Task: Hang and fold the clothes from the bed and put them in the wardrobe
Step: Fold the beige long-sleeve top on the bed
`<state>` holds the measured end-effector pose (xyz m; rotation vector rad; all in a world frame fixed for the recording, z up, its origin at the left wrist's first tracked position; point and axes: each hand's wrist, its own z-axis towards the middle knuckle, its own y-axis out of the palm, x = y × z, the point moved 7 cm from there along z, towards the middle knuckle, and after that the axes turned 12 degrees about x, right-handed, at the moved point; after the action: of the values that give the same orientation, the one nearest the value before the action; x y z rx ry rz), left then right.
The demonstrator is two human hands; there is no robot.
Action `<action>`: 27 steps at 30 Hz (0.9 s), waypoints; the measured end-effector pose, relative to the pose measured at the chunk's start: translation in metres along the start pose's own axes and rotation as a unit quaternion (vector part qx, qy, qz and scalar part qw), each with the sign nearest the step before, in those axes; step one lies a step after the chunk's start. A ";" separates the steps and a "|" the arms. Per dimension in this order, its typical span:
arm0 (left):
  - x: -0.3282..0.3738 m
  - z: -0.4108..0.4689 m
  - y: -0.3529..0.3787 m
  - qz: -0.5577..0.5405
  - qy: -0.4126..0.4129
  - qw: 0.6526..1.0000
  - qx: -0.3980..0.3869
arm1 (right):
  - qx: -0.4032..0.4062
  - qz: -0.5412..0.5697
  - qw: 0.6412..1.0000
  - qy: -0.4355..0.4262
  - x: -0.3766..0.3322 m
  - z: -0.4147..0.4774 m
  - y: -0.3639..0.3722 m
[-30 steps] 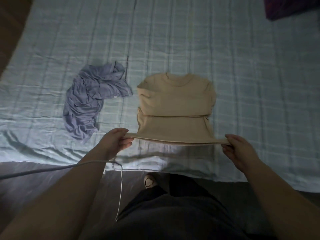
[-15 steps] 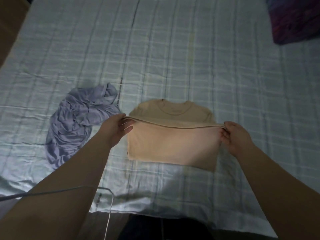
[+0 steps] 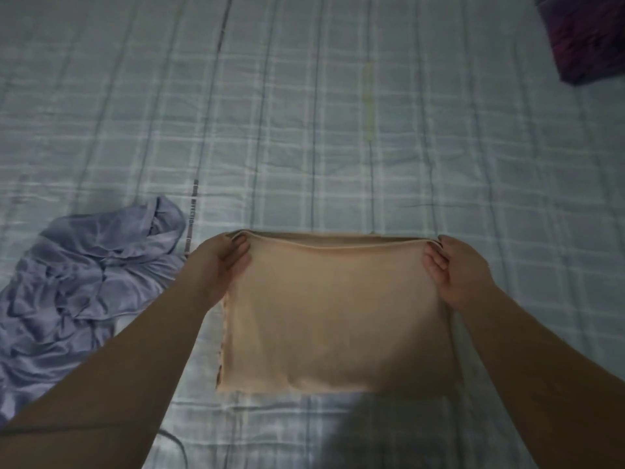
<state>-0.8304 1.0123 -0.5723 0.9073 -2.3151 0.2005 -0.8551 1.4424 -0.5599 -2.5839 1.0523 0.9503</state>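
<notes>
We see 2 hands out over the bed [image 3: 304, 130], both on the beige shirt [image 3: 334, 316]. The shirt lies flat on the checked sheet, folded over into 1 rough rectangle, and its far edge runs straight between the 2 sets of fingers.

The left hand [image 3: 220, 262] pinches the far left corner. Its fingers [image 3: 238, 250] are curled over the top layer, with the hem bunched right at the fingertips. We cannot see the thumb.

The right hand [image 3: 456, 269] pinches the far right corner the same way. Its fingers [image 3: 434, 262] are bent in on the cloth, with the edge caught at their tips. Neither hand is spread flat; both are closed on fabric.

From the fingers the shirt runs back toward us, between the 2 forearms. Its near edge sits well short of the bed's near side. A second layer shows as a thin strip just beyond the fingertips.

The bed also holds a crumpled lilac garment [image 3: 77, 289], just beside the left fingers on their outer side. It is close to the shirt, but we cannot tell if the 2 touch. A dark purple cloth [image 3: 588, 35] sits far beyond the right fingers at the top corner. A thin cable [image 3: 176, 441] curls under the left forearm.
</notes>
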 end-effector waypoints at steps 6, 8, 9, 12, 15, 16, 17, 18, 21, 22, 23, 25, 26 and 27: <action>-0.011 0.014 0.008 -0.004 0.057 0.997 0.046 | 0.019 -0.010 0.996 -0.084 0.007 0.023 0.003; -0.009 0.006 0.010 0.092 0.162 0.982 0.037 | 0.031 -0.046 0.988 -0.142 0.006 0.014 0.002; -0.010 -0.001 0.012 0.178 0.231 0.956 0.026 | 0.042 -0.125 0.969 -0.208 0.004 0.004 0.000; -0.025 -0.035 0.019 0.456 0.463 0.760 -0.003 | 0.028 -0.424 0.767 -0.481 0.015 -0.038 -0.004; -0.066 -0.079 0.023 0.580 0.577 0.574 -0.036 | -0.077 -0.570 0.577 -0.580 0.060 -0.068 -0.017; -0.079 -0.087 0.017 0.601 0.575 0.554 -0.033 | -0.076 -0.594 0.548 -0.584 0.070 -0.071 -0.026; -0.091 -0.092 0.009 0.618 0.568 0.542 -0.030 | -0.069 -0.605 0.532 -0.588 0.076 -0.074 -0.036; -0.100 -0.094 -0.001 0.633 0.563 0.531 -0.025 | -0.064 -0.608 0.525 -0.593 0.082 -0.074 -0.047; -0.120 -0.089 -0.027 0.673 0.552 0.491 -0.028 | -0.065 -0.619 0.525 -0.580 0.095 -0.069 -0.071; -0.124 -0.086 -0.031 0.683 0.552 0.479 -0.028 | -0.068 -0.626 0.527 -0.570 0.098 -0.065 -0.075; -0.127 -0.082 -0.033 0.689 0.552 0.470 -0.028 | -0.070 -0.632 0.526 -0.564 0.100 -0.061 -0.077; -0.133 -0.076 -0.035 0.692 0.552 0.465 -0.029 | -0.073 -0.632 0.529 -0.562 0.105 -0.056 -0.078; -0.135 -0.072 -0.036 0.691 0.553 0.466 -0.028 | -0.070 -0.629 0.532 -0.563 0.106 -0.054 -0.079; -0.136 -0.069 -0.037 0.691 0.551 0.466 -0.028 | -0.068 -0.624 0.537 -0.563 0.107 -0.052 -0.079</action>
<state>-0.6952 1.0851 -0.6046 -1.1593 -1.1068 0.9792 -0.7178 1.4196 -0.5915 -1.3105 -1.0919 1.5917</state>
